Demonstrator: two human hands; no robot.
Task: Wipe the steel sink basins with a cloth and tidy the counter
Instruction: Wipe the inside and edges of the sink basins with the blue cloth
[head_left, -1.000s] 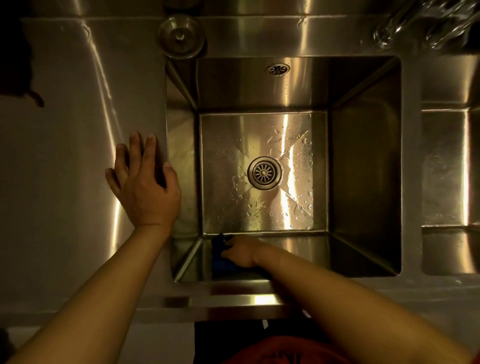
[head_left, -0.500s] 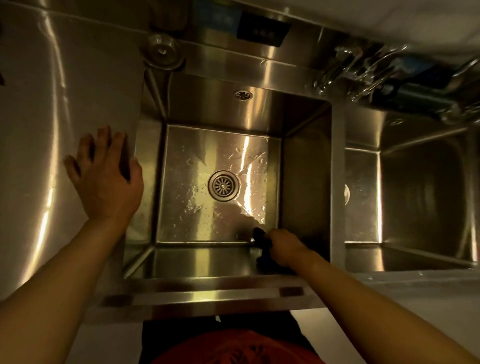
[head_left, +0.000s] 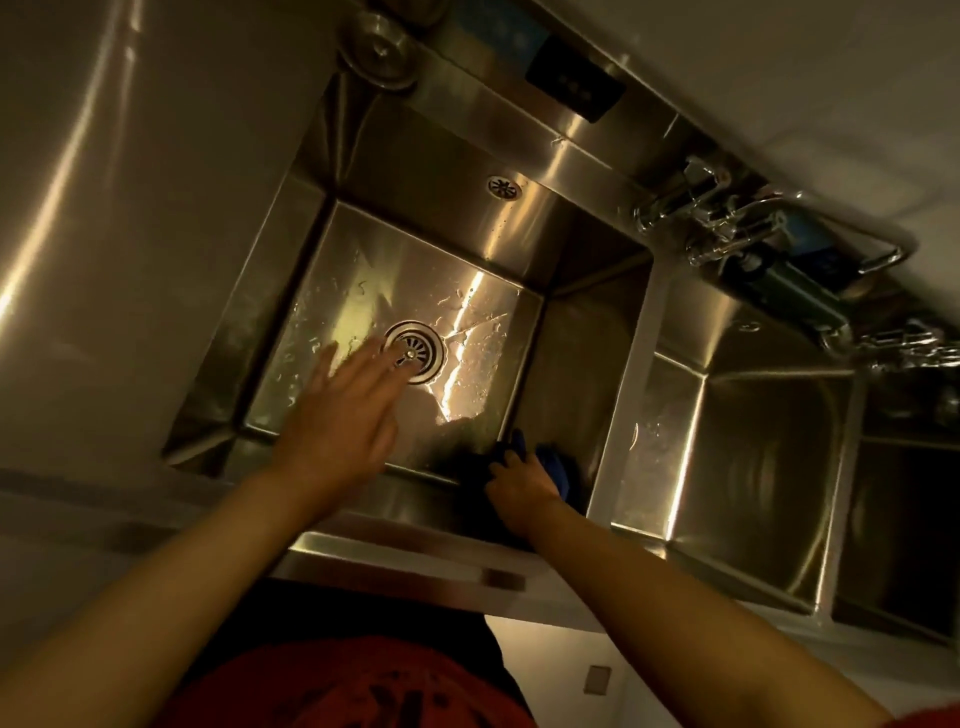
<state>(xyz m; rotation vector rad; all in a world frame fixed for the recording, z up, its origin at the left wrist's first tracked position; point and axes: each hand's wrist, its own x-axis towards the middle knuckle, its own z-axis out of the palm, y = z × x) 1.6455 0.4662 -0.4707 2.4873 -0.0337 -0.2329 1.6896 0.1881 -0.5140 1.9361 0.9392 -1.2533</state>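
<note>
Two steel basins sit side by side in the table (head_left: 130, 218), the left basin (head_left: 332, 260) wet with droplets around its round drain (head_left: 414, 352), the right basin (head_left: 737, 447) beside it under the taps (head_left: 701, 218). Deep in the left basin's near right corner, the right hand (head_left: 522, 480) has its fingers clenched on a blue cloth (head_left: 551, 464), while the left hand (head_left: 343, 415) hangs over the basin floor with fingers released and spread, blurred. No writing can be read anywhere.

I see two basins side by side — the cloth (head_left: 550, 460) in the left basin's (head_left: 571, 364) near-right corner, bench (head_left: 156, 208) to its left.
</note>
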